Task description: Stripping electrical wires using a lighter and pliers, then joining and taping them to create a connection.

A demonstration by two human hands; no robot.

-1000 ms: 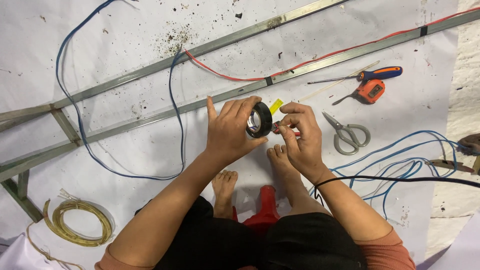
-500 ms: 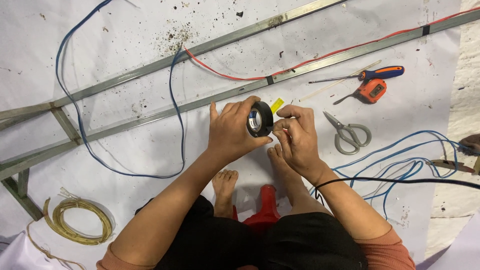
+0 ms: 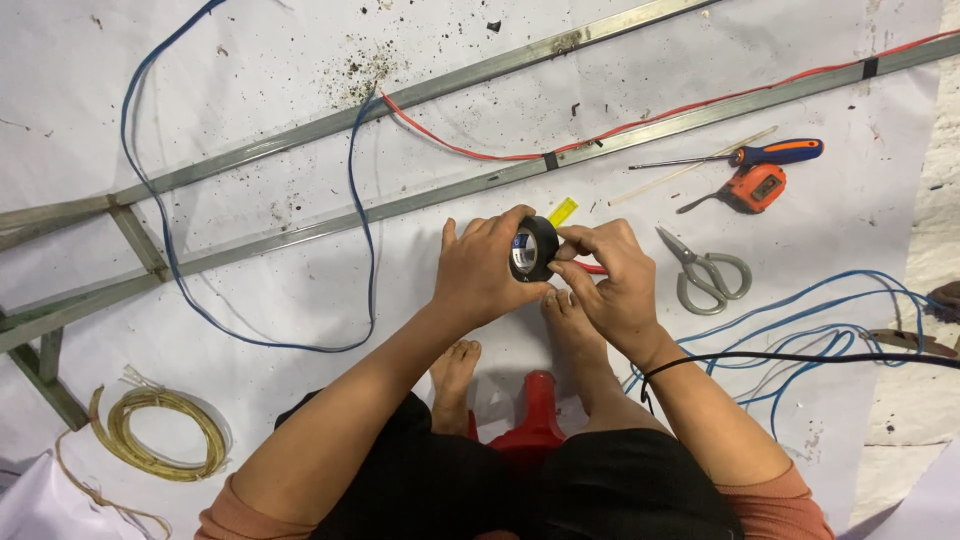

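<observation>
My left hand [image 3: 485, 268] grips a roll of black tape [image 3: 533, 249] from the left, fingers curled over its rim. My right hand [image 3: 610, 285] presses against the roll's right edge, thumb and fingertips pinched at the tape surface. Both hands hover above a white sheet on the floor, just above my bare feet [image 3: 455, 365]. A small yellow piece [image 3: 562, 210] lies just beyond the roll. A red wire end [image 3: 592, 267] peeks out between my right fingers.
Two long metal rails [image 3: 420, 198] cross the sheet diagonally, with a red wire [image 3: 640, 128] and a blue wire [image 3: 360, 200] along them. Scissors [image 3: 706, 272], a screwdriver [image 3: 760, 154] and an orange tape measure [image 3: 757, 187] lie right. Blue cables [image 3: 830, 320] and a yellow coil [image 3: 160, 435] lie nearby.
My left fingers, spread open a second ago, have closed around the tape roll. My right hand moved in closer against the roll's edge.
</observation>
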